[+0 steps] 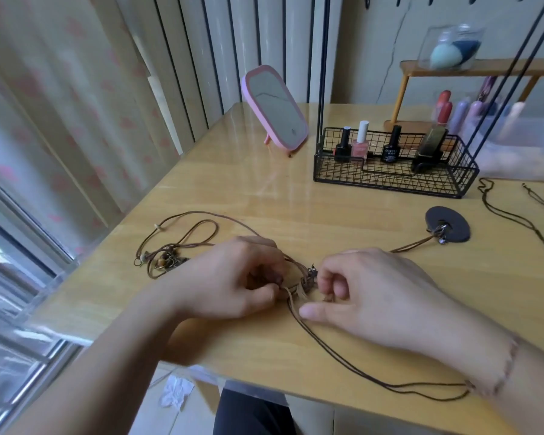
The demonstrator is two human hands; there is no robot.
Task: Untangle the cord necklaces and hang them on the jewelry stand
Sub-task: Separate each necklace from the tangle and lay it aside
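A light wooden surface stands beside a curtained window, with vertical radiator pipes behind it.

At the near centre of the surface lies the knot of tangled cord necklaces, brown cords crossing between the two hands. The left hand has its fingers curled and pinches cords at the left side of the knot. The right hand has its fingers curled over the right side of the knot, apparently pinching a cord, with the thumb extended flat on the surface.

From the knot, one cord loops left to a cluster of wooden beads. Dark cords run toward the near edge and pass under the right wrist. Another cord leads right to a dark disc pendant lying flat. Two further cords lie at the far right, apart from the knot.

At the rear stands the jewelry stand, a black wire basket base with thin upright rods; nail polish bottles stand in the basket. A pink-framed mirror is tilted to its left. A wooden shelf behind carries a clear box of makeup sponges.
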